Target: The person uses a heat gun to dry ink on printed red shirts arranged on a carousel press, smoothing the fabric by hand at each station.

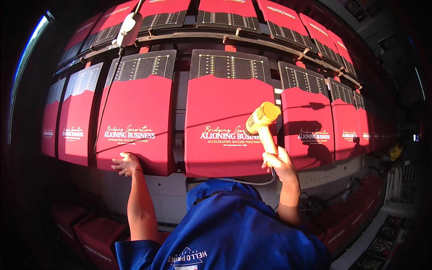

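Observation:
My right hand (281, 164) is wrapped round the handle of a yellow hair dryer (264, 113), held up over the right part of a red printed cloth (222, 110). That cloth covers most of a black board with ruler-like markings (231, 63). My left hand (128, 165) has its fingers apart and is at the lower edge of the red cloth (135, 103) on the board to the left; whether it touches the cloth I cannot tell. Nothing shows in its fingers. A thin cord (252, 182) runs from the dryer's handle to the left.
Several more boards with red cloths stand in rows, such as one at the right (306, 117) and one at the far side (227, 13). A metal rail (198, 33) separates the rows. A white power strip (129, 29) hangs with a dark cord (108, 96) trailing down across the left board.

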